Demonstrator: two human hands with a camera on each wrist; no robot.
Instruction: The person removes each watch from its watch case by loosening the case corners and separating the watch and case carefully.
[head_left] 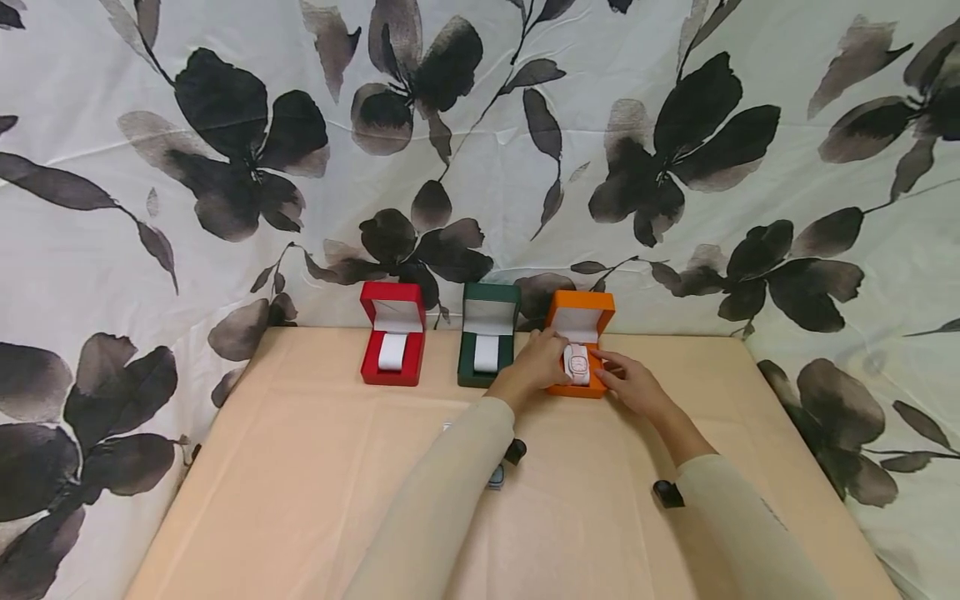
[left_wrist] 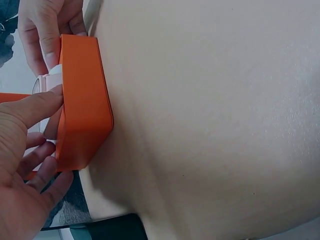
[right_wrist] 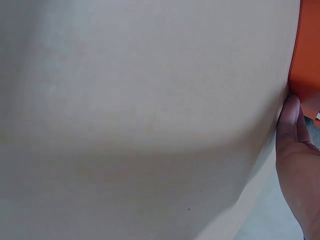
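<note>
A white smartwatch (head_left: 577, 364) on its light cushion sits in the open orange watch box (head_left: 558, 389), screen facing up. My left hand (head_left: 535, 364) is at the watch's left side, its thumb and forefinger pinching the watch close to the box rim. In the left wrist view the other fingers of that left hand (left_wrist: 25, 165) curl loosely beside the orange box (left_wrist: 82, 100). On the right side, my right hand (head_left: 633, 385) holds the box wall, with a fingertip reaching over the rim beside the watch.
A green watch box (head_left: 491, 293) and a red watch box (head_left: 393, 292) stand open to the left, each with a white cushion. Another watch (head_left: 496, 477) lies on the table (head_left: 300, 500), partly hidden by my left sleeve. Floral cloth (head_left: 525, 208) hangs behind the table.
</note>
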